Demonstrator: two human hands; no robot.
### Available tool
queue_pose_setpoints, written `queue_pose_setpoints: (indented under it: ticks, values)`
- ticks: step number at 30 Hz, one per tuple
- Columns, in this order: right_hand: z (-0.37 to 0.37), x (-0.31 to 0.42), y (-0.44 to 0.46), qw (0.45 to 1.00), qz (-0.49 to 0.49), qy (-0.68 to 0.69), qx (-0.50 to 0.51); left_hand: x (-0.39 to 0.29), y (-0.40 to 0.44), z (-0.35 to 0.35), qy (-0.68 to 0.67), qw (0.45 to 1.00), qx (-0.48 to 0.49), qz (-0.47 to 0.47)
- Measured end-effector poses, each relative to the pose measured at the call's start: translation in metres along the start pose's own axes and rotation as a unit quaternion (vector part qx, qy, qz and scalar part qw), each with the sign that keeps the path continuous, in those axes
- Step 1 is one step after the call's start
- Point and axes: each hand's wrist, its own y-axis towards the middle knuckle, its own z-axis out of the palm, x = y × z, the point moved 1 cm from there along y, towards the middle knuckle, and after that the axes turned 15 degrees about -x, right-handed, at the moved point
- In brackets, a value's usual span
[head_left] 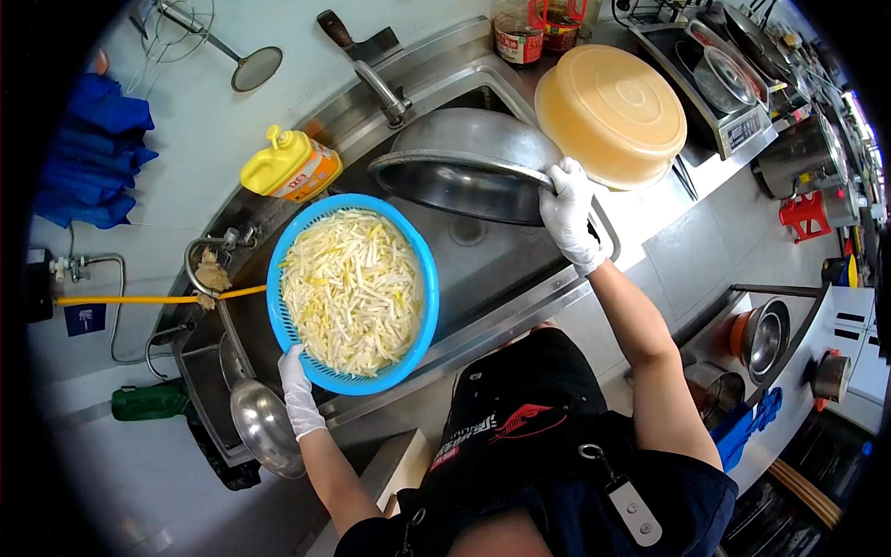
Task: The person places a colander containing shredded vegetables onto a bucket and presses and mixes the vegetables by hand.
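Note:
A blue plastic colander (430,320) full of pale yellow-white cut strips (351,288), which look like a shredded vegetable, is over the left part of the sink. My white-gloved left hand (299,395) is closed on its near-left rim; the thumb shows and the other fingers are mostly hidden. In my gloved right hand (568,212) is the rim of a large metal basin (473,139). That basin is tipped over the sink with its dark inside turned toward me, beside the colander. Its contents, if any, cannot be seen.
The steel sink (506,251) has a faucet (380,93) and a cleaver (357,42) behind it. A yellow jug (292,167) stands at the back edge. An upturned orange tub (613,116) sits right, near a cooker (733,130). A metal bowl (267,427) is at left.

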Motion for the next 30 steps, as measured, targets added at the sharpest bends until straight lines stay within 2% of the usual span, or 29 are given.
queue_pose_setpoints:
  ticks: [19, 30]
  values:
    - [-0.003, -0.005, -0.005, 1.000, 0.014, -0.002, 0.004, -0.032, -0.019, 0.005, 0.062, 0.996, -0.007, 0.066]
    - [0.002, -0.009, -0.003, 0.999, 0.011, 0.001, -0.030, -0.038, -0.023, 0.005, 0.057, 0.996, 0.009, 0.065]
